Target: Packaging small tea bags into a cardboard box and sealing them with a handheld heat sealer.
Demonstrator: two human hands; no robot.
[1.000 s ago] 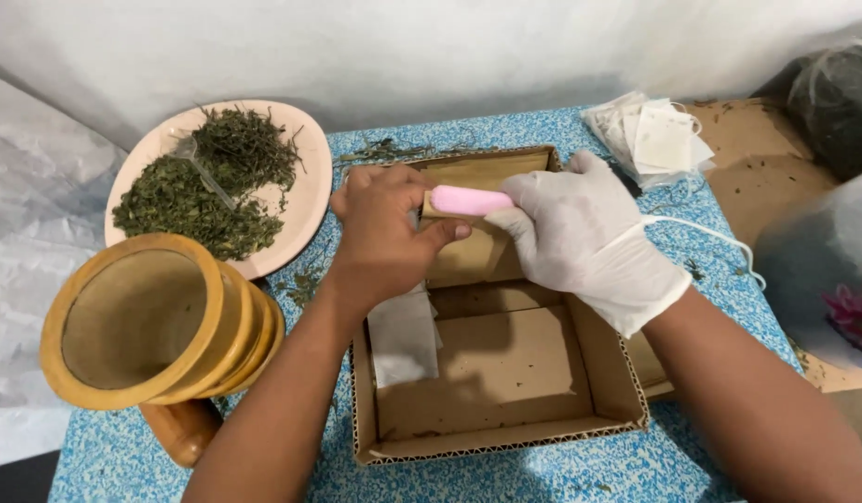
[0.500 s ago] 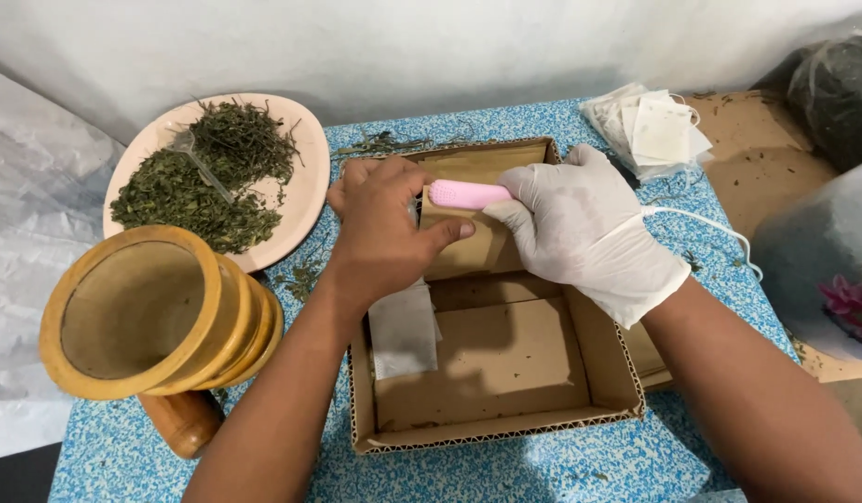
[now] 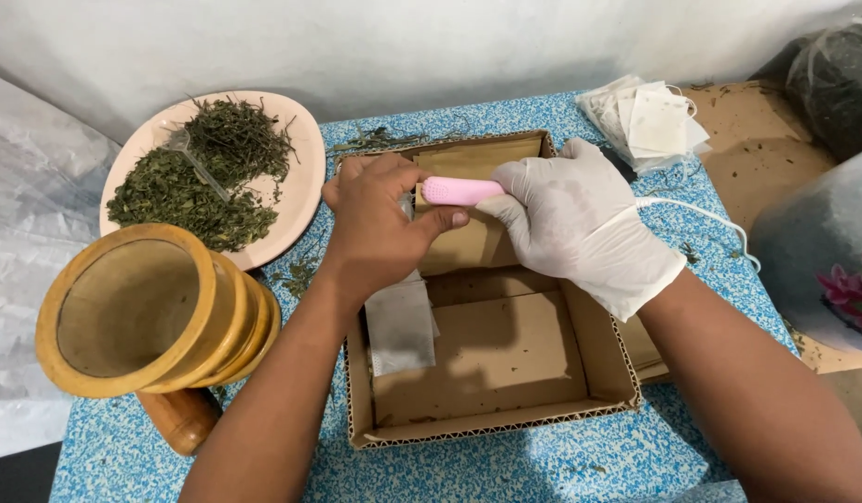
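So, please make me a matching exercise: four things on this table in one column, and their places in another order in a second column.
Things:
1. pink handheld sealer
2. plate of dried herbs
3. wooden mortar
4. stack of empty tea bags

Places:
A. lying on its side at the near left
B. far right, beyond the cardboard box
C. in the gloved right hand
D. far left

Pairs: 1-C, 2-D, 3-A, 4-B

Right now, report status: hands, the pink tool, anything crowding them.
Left hand bare, pinching small pouch over cardboard box. Gloved right hand grips pink tool. Wooden mortar close by left forearm.
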